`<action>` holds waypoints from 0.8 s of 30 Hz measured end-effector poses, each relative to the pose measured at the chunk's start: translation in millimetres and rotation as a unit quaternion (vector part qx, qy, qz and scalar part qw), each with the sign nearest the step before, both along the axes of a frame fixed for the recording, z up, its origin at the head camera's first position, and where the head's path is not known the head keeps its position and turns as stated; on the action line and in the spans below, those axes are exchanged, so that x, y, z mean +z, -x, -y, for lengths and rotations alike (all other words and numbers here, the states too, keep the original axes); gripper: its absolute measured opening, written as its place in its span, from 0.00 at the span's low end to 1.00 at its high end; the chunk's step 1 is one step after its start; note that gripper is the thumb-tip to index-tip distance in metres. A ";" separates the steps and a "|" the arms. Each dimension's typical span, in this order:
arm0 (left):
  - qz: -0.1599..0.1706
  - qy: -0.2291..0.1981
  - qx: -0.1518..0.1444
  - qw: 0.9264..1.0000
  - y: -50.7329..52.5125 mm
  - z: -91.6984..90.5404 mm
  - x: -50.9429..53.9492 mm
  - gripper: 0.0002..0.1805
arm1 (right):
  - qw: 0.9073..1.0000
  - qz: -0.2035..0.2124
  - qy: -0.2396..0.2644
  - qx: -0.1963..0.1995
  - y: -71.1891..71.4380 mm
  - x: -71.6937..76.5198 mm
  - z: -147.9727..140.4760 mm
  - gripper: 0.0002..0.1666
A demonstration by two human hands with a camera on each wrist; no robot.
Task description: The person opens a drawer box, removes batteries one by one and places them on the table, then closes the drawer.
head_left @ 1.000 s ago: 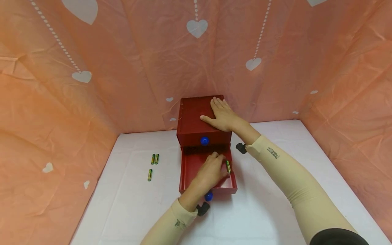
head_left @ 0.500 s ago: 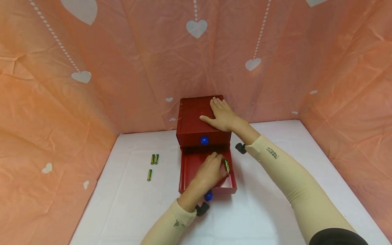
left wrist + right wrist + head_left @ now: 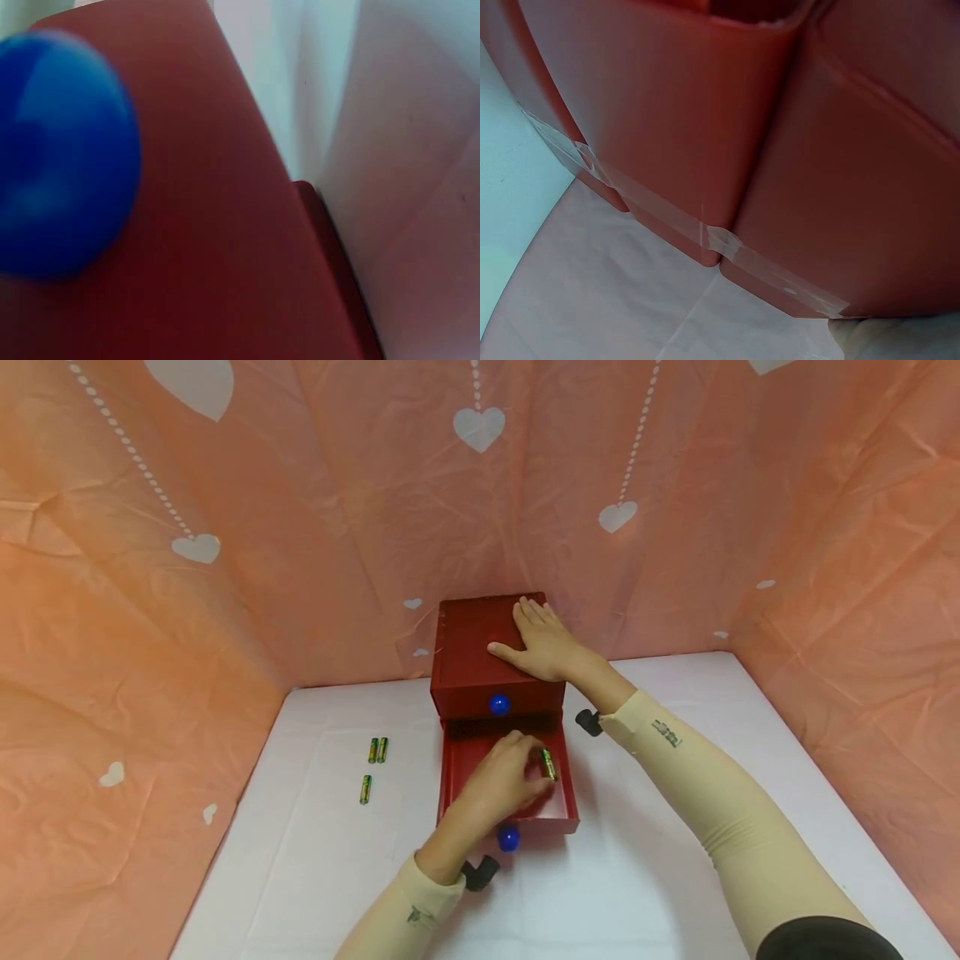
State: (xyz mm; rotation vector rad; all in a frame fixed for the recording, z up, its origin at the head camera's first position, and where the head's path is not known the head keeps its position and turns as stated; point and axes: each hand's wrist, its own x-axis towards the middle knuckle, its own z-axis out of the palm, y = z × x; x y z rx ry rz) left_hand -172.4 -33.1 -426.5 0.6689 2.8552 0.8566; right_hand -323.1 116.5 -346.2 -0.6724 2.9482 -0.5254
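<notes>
Peach heart-print bkgd (image 3: 345,485), white tbl (image 3: 645,877), L fingers (image 3: 529,745) pinching batt (image 3: 550,765) over red drawer (image 3: 463,764), R fingers (image 3: 522,617) flat on box (image 3: 468,639)

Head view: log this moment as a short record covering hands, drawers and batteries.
Left hand: pinching a green battery over the open lower drawer
Right hand: flat on top of the red box, fingers straight
Upper drawer: appears closed
Knobs: blue, one per drawer
Loose batteries: three on the white table, two side by side, one nearer the person
</notes>
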 end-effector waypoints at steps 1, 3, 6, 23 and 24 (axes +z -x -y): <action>0.000 -0.002 -0.002 1.000 -0.6 2.1 1.1 0.25 | 1.000 0.000 0.000 0.000 -0.3 0.4 -0.1 0.59; 0.000 -0.005 -0.007 1.000 -1.3 6.5 2.4 0.25 | 1.000 -0.001 -0.001 -0.001 -0.8 0.9 -0.2 0.59; 0.003 -0.008 -0.012 1.000 -2.0 12.7 4.0 0.26 | 1.000 -0.002 -0.002 -0.001 -1.5 1.7 -0.3 0.59; -0.038 -0.032 -0.037 0.998 -4.4 43.5 10.5 0.27 | 1.000 0.002 -0.003 0.000 -1.7 1.8 -0.4 0.59; -0.038 -0.036 -0.038 0.998 -4.7 45.1 11.2 0.27 | 1.000 0.003 -0.003 0.000 -1.9 1.9 -0.5 0.59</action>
